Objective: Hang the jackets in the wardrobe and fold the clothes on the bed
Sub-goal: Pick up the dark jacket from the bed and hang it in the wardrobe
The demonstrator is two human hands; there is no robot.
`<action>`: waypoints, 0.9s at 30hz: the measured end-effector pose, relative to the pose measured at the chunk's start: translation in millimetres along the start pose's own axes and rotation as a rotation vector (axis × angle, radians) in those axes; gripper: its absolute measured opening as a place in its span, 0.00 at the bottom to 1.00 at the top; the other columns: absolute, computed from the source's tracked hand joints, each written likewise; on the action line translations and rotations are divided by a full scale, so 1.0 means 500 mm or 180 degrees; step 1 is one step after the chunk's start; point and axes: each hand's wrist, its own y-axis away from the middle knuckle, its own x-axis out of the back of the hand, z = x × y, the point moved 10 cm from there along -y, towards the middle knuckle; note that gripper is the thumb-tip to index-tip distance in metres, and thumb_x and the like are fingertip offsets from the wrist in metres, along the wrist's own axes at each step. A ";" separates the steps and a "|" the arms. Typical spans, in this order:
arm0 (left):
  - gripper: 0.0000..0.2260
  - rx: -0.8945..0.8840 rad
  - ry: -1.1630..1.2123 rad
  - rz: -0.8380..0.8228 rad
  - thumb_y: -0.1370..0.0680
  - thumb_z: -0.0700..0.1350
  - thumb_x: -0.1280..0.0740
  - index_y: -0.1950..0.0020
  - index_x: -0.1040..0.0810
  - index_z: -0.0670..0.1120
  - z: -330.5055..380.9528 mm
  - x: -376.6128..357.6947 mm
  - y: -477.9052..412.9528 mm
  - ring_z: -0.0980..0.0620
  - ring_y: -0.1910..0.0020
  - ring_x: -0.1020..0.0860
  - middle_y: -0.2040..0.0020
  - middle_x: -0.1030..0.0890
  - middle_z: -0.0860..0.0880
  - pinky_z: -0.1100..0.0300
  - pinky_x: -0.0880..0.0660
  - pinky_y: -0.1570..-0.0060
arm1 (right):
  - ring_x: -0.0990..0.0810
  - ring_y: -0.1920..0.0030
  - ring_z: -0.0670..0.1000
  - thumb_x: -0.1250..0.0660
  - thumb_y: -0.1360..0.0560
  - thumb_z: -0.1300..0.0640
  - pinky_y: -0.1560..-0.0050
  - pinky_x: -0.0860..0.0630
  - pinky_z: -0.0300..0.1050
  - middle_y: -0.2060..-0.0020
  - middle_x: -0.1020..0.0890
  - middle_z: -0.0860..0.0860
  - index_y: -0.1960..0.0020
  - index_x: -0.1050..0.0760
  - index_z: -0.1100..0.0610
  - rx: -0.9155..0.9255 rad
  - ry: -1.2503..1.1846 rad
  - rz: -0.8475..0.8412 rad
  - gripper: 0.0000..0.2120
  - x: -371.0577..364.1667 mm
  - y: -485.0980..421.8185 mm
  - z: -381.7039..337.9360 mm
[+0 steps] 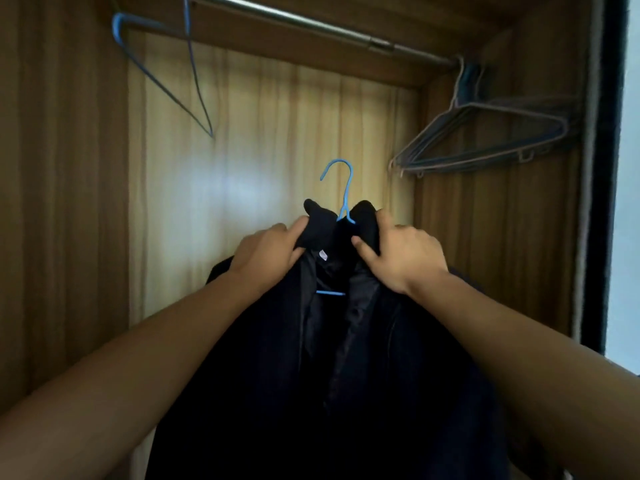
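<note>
A dark jacket (311,358) hangs on a blue hanger (341,188) that I hold up inside the open wardrobe. The hanger's hook sticks up free above the collar, well below the metal rail (311,24). My left hand (268,251) grips the left side of the collar. My right hand (401,252) grips the right side of the collar. The jacket's front is open, showing the lining and a piece of the hanger's lower bar.
One blue hanger (119,26) hangs bare on the rail at the far left. A bunch of several grey hangers (485,140) hangs at the rail's right end. Wooden wardrobe walls (62,202) close in left, right and behind.
</note>
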 end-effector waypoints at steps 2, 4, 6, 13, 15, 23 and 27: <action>0.21 -0.0067 -0.0008 0.0158 0.17 0.53 0.41 0.26 0.40 0.49 0.015 0.036 -0.053 0.38 0.53 0.21 0.49 0.23 0.43 0.51 0.29 0.61 | 0.18 0.50 0.64 0.48 0.18 0.34 0.61 0.32 0.52 0.51 0.17 0.58 0.33 0.38 0.54 0.0074 0.0307 0.0196 0.26 0.062 -0.021 0.011; 0.21 -0.0161 0.0081 0.0329 0.17 0.53 0.41 0.26 0.40 0.49 0.033 0.066 -0.101 0.38 0.54 0.21 0.49 0.23 0.44 0.52 0.31 0.62 | 0.17 0.52 0.64 0.49 0.18 0.35 0.62 0.33 0.51 0.51 0.17 0.58 0.33 0.38 0.53 0.0073 0.0518 0.0380 0.24 0.117 -0.042 0.024; 0.21 -0.0235 0.0188 0.0453 0.17 0.53 0.41 0.26 0.40 0.48 0.052 0.089 -0.147 0.39 0.55 0.22 0.49 0.23 0.44 0.51 0.30 0.61 | 0.17 0.53 0.64 0.48 0.17 0.36 0.62 0.33 0.51 0.53 0.16 0.57 0.35 0.38 0.53 0.0017 0.0648 0.0551 0.22 0.168 -0.068 0.039; 0.22 -0.0315 0.0281 0.0681 0.16 0.52 0.41 0.24 0.42 0.49 0.128 0.129 -0.300 0.41 0.53 0.23 0.48 0.23 0.44 0.50 0.30 0.62 | 0.26 0.64 0.60 0.45 0.16 0.43 0.67 0.37 0.50 0.56 0.17 0.56 0.38 0.36 0.54 -0.0194 0.1073 0.0772 0.15 0.275 -0.167 0.117; 0.23 -0.0297 0.0277 0.0712 0.16 0.51 0.41 0.23 0.44 0.50 0.143 0.129 -0.342 0.42 0.54 0.24 0.48 0.23 0.44 0.51 0.31 0.62 | 0.28 0.64 0.59 0.44 0.16 0.44 0.68 0.38 0.49 0.57 0.19 0.55 0.38 0.36 0.54 -0.0243 0.1110 0.0781 0.15 0.289 -0.196 0.140; 0.24 -0.0209 0.0508 0.0842 0.16 0.50 0.41 0.23 0.46 0.53 0.180 0.133 -0.530 0.40 0.54 0.26 0.47 0.24 0.41 0.49 0.31 0.61 | 0.21 0.59 0.62 0.43 0.17 0.51 0.69 0.40 0.48 0.52 0.18 0.56 0.38 0.33 0.54 -0.0251 0.1404 0.1020 0.10 0.332 -0.355 0.217; 0.23 -0.0121 0.0607 0.0889 0.17 0.49 0.41 0.24 0.45 0.53 0.195 0.136 -0.623 0.37 0.48 0.23 0.44 0.24 0.40 0.49 0.32 0.59 | 0.19 0.49 0.63 0.42 0.18 0.55 0.61 0.34 0.51 0.48 0.19 0.57 0.39 0.31 0.55 -0.0288 0.1423 0.1057 0.09 0.349 -0.419 0.243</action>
